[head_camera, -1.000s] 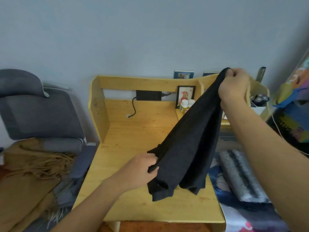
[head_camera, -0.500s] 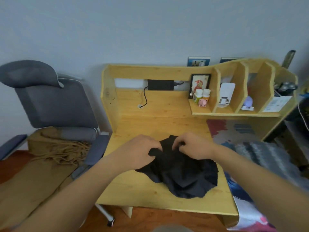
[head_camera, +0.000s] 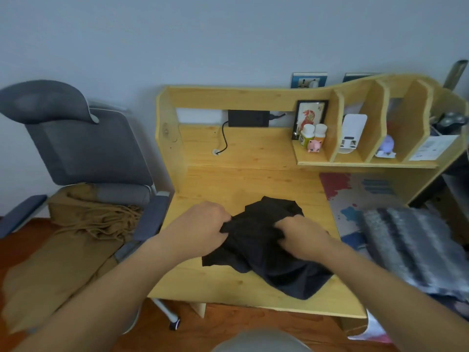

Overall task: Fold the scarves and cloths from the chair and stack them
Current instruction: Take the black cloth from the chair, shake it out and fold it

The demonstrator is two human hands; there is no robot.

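Note:
A black cloth [head_camera: 266, 265] lies bunched on the wooden desk [head_camera: 243, 179], its lower edge near the desk's front. My left hand [head_camera: 203, 227] grips the cloth's left side with curled fingers. My right hand [head_camera: 302, 233] grips its middle, about a hand's width to the right. A tan fringed scarf [head_camera: 76, 224] drapes over the seat of the grey chair [head_camera: 83, 148] at the left and hangs toward the floor. A grey striped cloth [head_camera: 411, 245] lies folded at the desk's right end.
The desk's back shelf holds a framed picture [head_camera: 309, 118], two small bottles [head_camera: 313, 134], a pink figurine [head_camera: 314, 146] and a white device [head_camera: 351, 133]. A black power box [head_camera: 248, 118] with a cable sits at the back. A colourful mat [head_camera: 355, 194] covers the right side.
One second ago my right hand held the black cloth up high. It has come down, and the cloth now lies bunched on the desk with both hands gripping it close together.

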